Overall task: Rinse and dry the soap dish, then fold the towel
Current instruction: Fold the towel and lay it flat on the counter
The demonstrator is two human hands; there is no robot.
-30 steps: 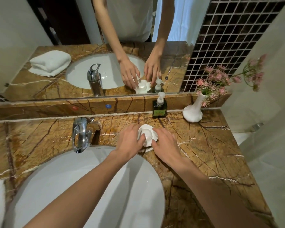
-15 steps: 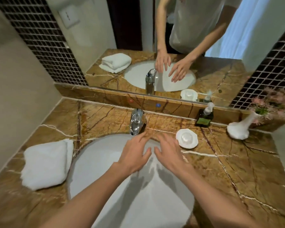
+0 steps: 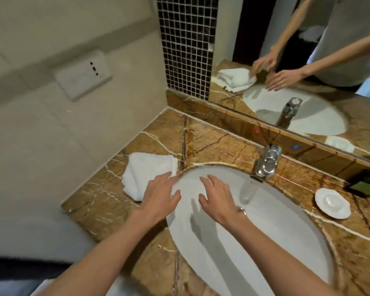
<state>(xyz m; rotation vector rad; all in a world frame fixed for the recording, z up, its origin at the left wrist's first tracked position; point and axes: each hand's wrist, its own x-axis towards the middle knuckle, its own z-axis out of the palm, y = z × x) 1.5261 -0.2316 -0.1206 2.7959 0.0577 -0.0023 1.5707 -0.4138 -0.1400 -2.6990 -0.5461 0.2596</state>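
A white folded towel [image 3: 144, 173] lies on the brown marble counter [image 3: 212, 142] left of the sink. My left hand [image 3: 160, 197] hovers open at the towel's right edge, its fingertips just reaching the cloth. Over the left part of the white basin [image 3: 265, 231], my right hand [image 3: 217, 199] is open and holds nothing. The white soap dish [image 3: 332, 202] sits on the counter far to the right, apart from both hands.
A chrome faucet [image 3: 266, 161] stands behind the basin. A dark green soap bottle [image 3: 363, 185] sits by the right edge behind the dish. A mirror [image 3: 297, 60] and ledge back the counter; a tiled wall with a socket [image 3: 83, 76] bounds the left.
Both hands let go of the soap dish, which stays on the counter, and moved left across the basin toward the towel. The view swung left with them.
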